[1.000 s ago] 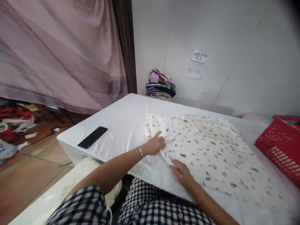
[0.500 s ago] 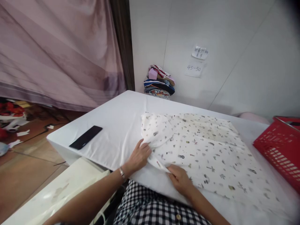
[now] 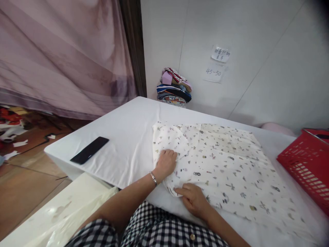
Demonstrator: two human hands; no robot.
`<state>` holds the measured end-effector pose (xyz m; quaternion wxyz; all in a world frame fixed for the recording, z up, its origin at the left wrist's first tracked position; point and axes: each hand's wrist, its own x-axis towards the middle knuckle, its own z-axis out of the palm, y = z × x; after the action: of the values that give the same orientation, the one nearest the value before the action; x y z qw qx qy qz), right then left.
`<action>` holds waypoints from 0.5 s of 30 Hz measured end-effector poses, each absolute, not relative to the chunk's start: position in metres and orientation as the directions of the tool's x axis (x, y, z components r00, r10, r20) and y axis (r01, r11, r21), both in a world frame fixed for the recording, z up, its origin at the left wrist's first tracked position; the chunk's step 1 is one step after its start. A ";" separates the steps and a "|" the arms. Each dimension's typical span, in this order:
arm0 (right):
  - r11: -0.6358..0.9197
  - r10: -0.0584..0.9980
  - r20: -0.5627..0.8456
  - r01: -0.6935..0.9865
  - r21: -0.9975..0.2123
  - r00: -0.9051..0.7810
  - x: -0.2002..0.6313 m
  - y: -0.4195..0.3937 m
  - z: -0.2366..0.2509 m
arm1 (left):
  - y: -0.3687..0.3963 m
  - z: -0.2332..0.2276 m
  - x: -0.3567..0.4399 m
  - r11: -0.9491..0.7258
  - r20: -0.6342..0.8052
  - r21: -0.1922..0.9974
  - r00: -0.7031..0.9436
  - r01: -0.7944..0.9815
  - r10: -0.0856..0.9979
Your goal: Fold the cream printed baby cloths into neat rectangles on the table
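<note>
A white garment point(image 3: 226, 164) with small dark prints lies spread flat on the white table point(image 3: 128, 137). My left hand point(image 3: 166, 163), with a bracelet on the wrist, presses down on the garment's folded left part near the front corner. My right hand point(image 3: 193, 198) rests on the near edge just to the right, fingers pinning the fabric's corner. The two hands are about a hand's width apart.
A black phone point(image 3: 89, 150) lies on the table's left end. A red plastic basket point(image 3: 305, 164) stands at the right edge. A stack of folded clothes point(image 3: 174, 87) sits against the back wall under two paper notes point(image 3: 217, 63). A curtain hangs at left.
My left hand has moved from pinching the side fold to lying flat on top of it. The loose strip of cloth between the hands is now tucked down. My right hand shifted slightly left.
</note>
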<state>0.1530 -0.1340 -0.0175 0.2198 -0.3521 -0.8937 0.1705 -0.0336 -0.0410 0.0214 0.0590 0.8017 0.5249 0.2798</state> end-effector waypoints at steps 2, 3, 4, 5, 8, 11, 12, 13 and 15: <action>0.679 0.717 0.268 0.557 -0.477 -0.644 0.154 -0.134 -0.019 | -0.025 0.014 -0.034 -0.387 0.387 0.443 0.217 0.808 0.896; 0.675 0.720 0.270 0.557 -0.484 -0.639 0.154 -0.134 -0.019 | -0.018 0.012 -0.038 -0.361 0.389 0.465 0.179 0.809 0.904; 0.674 0.721 0.274 0.554 -0.488 -0.636 0.154 -0.134 -0.019 | -0.011 0.013 -0.045 -0.333 0.394 0.479 0.140 0.812 0.908; 0.675 0.721 0.281 0.552 -0.489 -0.633 0.154 -0.134 -0.018 | -0.007 0.015 -0.054 -0.293 0.402 0.517 0.074 0.804 0.912; 0.670 0.725 0.272 0.558 -0.490 -0.632 0.152 -0.134 -0.013 | -0.004 0.028 -0.090 -0.113 0.337 0.841 -0.348 0.529 0.875; 0.647 0.738 0.227 0.569 -0.507 -0.636 0.151 -0.134 -0.007 | -0.020 0.038 -0.129 -0.072 -0.109 0.971 -0.693 -0.227 0.713; 0.644 0.738 0.221 0.569 -0.512 -0.637 0.151 -0.134 -0.007 | -0.027 0.038 -0.141 -0.096 -0.256 0.902 -0.701 -0.421 0.666; 0.646 0.737 0.225 0.567 -0.512 -0.637 0.151 -0.134 -0.007 | -0.035 0.038 -0.152 -0.120 -0.373 0.820 -0.681 -0.560 0.630; 0.656 0.730 0.229 0.566 -0.499 -0.644 0.151 -0.134 -0.009 | -0.049 0.035 -0.171 -0.166 -0.510 0.693 -0.640 -0.702 0.575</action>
<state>0.1512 -0.1337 -0.0088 0.2102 -0.3657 -0.8854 0.1952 -0.1707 -0.0491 0.0346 0.4196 -0.0643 0.4907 0.7609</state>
